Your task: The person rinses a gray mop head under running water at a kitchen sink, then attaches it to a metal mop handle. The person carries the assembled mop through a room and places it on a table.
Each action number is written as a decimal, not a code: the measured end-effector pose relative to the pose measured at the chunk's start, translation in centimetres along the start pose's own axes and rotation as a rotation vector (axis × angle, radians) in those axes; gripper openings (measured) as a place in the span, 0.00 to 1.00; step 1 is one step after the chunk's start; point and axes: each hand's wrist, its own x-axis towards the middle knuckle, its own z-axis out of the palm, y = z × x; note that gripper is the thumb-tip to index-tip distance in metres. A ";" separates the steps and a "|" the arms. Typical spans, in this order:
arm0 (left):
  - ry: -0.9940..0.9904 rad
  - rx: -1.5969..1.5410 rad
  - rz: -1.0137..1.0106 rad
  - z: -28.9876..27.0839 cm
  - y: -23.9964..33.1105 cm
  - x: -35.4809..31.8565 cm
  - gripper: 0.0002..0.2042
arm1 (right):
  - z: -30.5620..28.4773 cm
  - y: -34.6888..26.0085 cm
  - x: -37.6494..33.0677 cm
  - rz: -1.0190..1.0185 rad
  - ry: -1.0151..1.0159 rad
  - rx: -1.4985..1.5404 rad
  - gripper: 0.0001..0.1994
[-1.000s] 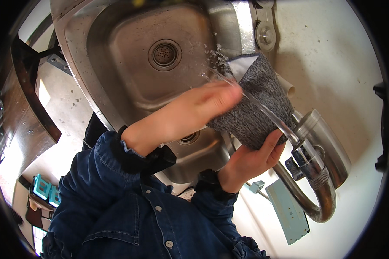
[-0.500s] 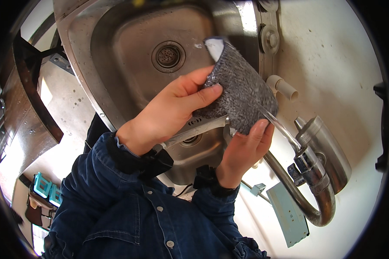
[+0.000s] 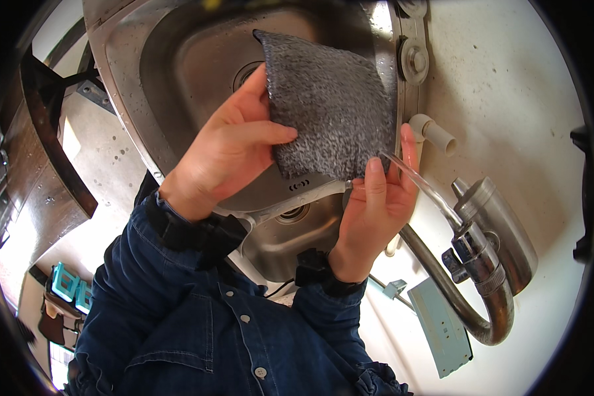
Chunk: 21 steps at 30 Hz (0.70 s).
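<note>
I hold a dark gray plush cloth (image 3: 327, 99) spread flat over the larger steel basin (image 3: 165, 99) of a double sink, its left edge covering part of the drain (image 3: 244, 78). My left hand (image 3: 228, 142) grips that edge, thumb on the front of the pile and fingers behind. My right hand (image 3: 381, 195) pinches the lower right corner, thumb in front, with one finger standing up beyond the cloth's edge. A stream of water (image 3: 424, 185) runs from the metal faucet (image 3: 472, 241) to that corner, just beside my right thumb. Below the cloth lies the smaller basin (image 3: 310, 241) with its own drain (image 3: 292, 214). A steel cylinder (image 3: 508, 234) stands just beside the faucet, and a short white pipe (image 3: 435, 135) is near my right hand. Black bands (image 3: 201, 228) wrap both my wrists, over denim sleeves (image 3: 145, 254).
</note>
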 end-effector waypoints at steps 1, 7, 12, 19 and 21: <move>0.013 0.001 -0.003 -0.1 0.2 0.0 0.33 | 0.2 -0.3 0.1 0.001 -0.023 0.046 0.26; -0.028 -0.024 -0.022 -0.1 0.2 -0.2 0.35 | 1.3 -1.4 -0.2 0.031 -0.053 0.218 0.27; -0.060 0.121 -0.057 0.4 0.3 -0.2 0.38 | 0.5 -2.6 0.0 -0.005 -0.047 -0.077 0.26; -0.130 0.073 -0.096 1.7 0.6 -0.6 0.41 | -0.5 -4.4 -0.2 -0.016 0.002 -0.007 0.25; -0.116 0.083 -0.094 2.2 0.7 -0.7 0.41 | -0.9 -4.0 -0.3 -0.031 -0.037 0.112 0.24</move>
